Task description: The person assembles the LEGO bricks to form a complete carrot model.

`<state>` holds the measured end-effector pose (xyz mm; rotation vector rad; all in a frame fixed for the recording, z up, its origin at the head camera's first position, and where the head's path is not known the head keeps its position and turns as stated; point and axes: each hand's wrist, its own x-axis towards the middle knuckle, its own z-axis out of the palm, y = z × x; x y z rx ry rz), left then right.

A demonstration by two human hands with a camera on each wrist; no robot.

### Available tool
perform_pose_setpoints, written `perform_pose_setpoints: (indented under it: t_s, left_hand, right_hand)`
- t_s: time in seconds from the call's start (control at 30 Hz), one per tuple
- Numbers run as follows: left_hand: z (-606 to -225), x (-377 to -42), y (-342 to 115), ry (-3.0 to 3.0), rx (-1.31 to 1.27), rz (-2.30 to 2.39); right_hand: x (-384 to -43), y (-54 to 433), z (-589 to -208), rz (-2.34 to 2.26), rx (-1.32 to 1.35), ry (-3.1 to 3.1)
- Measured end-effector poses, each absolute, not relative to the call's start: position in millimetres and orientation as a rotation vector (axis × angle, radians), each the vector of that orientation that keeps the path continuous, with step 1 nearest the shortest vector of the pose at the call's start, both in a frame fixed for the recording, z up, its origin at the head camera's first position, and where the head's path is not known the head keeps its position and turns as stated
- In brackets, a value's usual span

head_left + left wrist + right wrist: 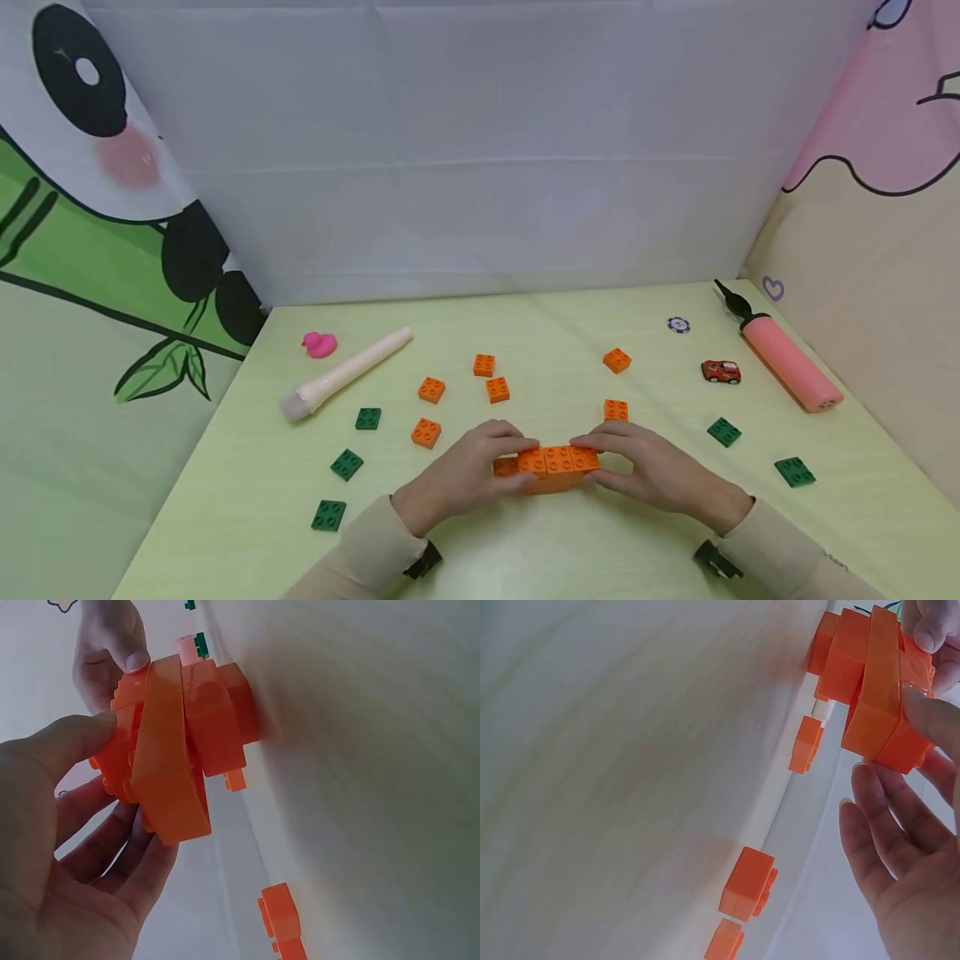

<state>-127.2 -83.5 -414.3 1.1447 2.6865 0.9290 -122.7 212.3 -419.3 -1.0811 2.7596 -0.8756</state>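
Near the table's front, an orange toy-brick stack (pixel 557 481) sits between both hands. My left hand (pixel 472 471) pinches its left part between thumb and fingers; my right hand (pixel 660 473) pinches the right end. In the left wrist view, the brick stack (pixel 166 769) has a narrow bottom, a long layer higher up and separate small bricks along the top. The right wrist view shows the thumb on a top brick (pixel 913 671), with several fingers loosely bent under the end. The stack's far side is hidden in both wrist views.
Loose orange bricks (pixel 431 389) lie behind the hands, one brick (pixel 616 410) close to the right fingers. Green bricks (pixel 328 515) flank both sides. Farther back are a white tube (pixel 348 372), pink duck (pixel 320 344), red toy car (pixel 721 372), pink pump (pixel 791 364) and chip (pixel 678 325).
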Motion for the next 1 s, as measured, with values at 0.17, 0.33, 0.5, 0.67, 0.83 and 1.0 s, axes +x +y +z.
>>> perform_pose_setpoints:
  t_s: [0.17, 0.33, 0.5, 0.67, 0.83, 1.0]
  left_hand:
    - [-412.7, -125.1, -81.0, 2.72, 1.141, 0.891]
    - [-415.0, -124.5, -80.4, 2.747, 1.17, 0.902]
    - [-418.2, -124.4, -79.9, 2.767, 1.182, 0.918]
    - [-418.4, -125.8, -78.6, 2.778, 1.16, 0.886]
    - [-417.4, -126.4, -78.1, 2.773, 1.154, 0.859]
    - [-417.0, -127.1, -78.5, 2.762, 1.146, 0.862]
  right_hand:
    - [-122.8, 212.6, -420.8, -0.87, -1.086, 2.771]
    - [-123.0, 212.5, -420.2, -0.864, -1.084, 2.774]
    - [-124.0, 212.7, -420.2, -0.887, -1.085, 2.758]
    - [-125.3, 213.3, -420.3, -0.913, -1.093, 2.74]
    - [-125.5, 213.4, -420.6, -0.92, -1.094, 2.725]
    - [-125.8, 212.8, -420.3, -0.92, -1.067, 2.713]
